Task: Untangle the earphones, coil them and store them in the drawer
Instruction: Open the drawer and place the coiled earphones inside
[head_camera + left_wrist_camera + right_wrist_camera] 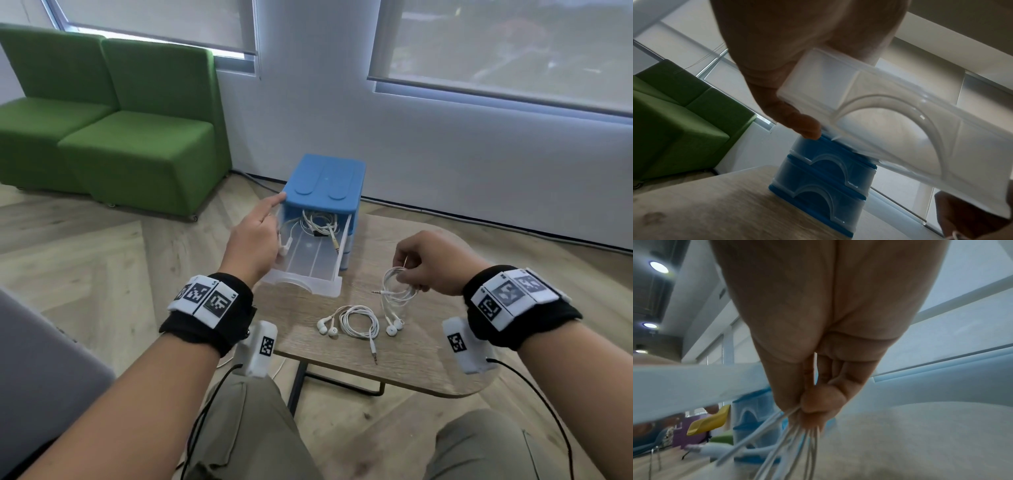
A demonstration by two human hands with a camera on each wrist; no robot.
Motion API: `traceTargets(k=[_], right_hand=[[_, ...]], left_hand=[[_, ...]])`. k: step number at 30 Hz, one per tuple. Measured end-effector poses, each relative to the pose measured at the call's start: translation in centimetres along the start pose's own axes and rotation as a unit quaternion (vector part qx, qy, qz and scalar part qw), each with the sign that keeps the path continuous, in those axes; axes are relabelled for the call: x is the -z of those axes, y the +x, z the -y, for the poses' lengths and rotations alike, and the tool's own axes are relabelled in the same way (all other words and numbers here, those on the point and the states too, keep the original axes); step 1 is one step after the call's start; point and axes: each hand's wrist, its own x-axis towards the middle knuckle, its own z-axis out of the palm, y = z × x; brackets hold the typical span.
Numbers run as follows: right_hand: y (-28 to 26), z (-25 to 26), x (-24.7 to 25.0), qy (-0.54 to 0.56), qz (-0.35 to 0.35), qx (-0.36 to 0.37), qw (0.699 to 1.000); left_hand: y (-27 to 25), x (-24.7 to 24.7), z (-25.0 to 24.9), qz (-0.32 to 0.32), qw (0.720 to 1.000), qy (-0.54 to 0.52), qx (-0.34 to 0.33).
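Coiled earphones (397,287) hang from the right hand (428,263), above the bench (428,359) and just right of the open drawer (308,263). The right hand's grip is closed on the coil: thumb and fingertips (813,404) pinch several white cable strands (789,434), with the earbuds dangling near the bench surface and the plug sticking out to the left.

A second coiled set (356,322) lies flat on the bench, just in front of the drawer, its plug pointing toward the person.

A third set (318,226) lies loosely bundled at the back of the drawer, which is pulled well out of the top slot of the blue cabinet (325,185).

The left hand (253,243) rests at the drawer's left wall; its forefinger is extended and touches the cabinet's top left corner. The left wrist view shows a finger (797,120) lying along the drawer's side (890,123). Its grip is loose, holding nothing.

Two lower drawers (828,186) sit closed. A green sofa (113,120) stands well apart on the left.
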Motion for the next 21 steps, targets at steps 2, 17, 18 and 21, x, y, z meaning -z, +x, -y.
traceTargets(k=[2, 17, 18, 21], right_hand=[[-0.4, 0.6, 1.6, 0.012, -0.008, 0.013, 1.000], [-0.7, 12.2, 13.5, 0.128, -0.053, 0.180, 0.974], [-0.2, 12.8, 13.1, 0.138, -0.044, 0.187, 0.972], [1.9, 13.8, 10.5, 0.149, -0.019, 0.181, 0.972]], left_hand=[[0.0, 0.0, 0.0, 0.006, 1.000, 0.006, -0.002], [-0.2, 0.1, -0.2, 0.023, 1.000, 0.012, 0.008], [-0.2, 0.1, -0.2, 0.023, 1.000, 0.009, 0.010], [-0.2, 0.1, -0.3, 0.022, 1.000, 0.006, 0.012]])
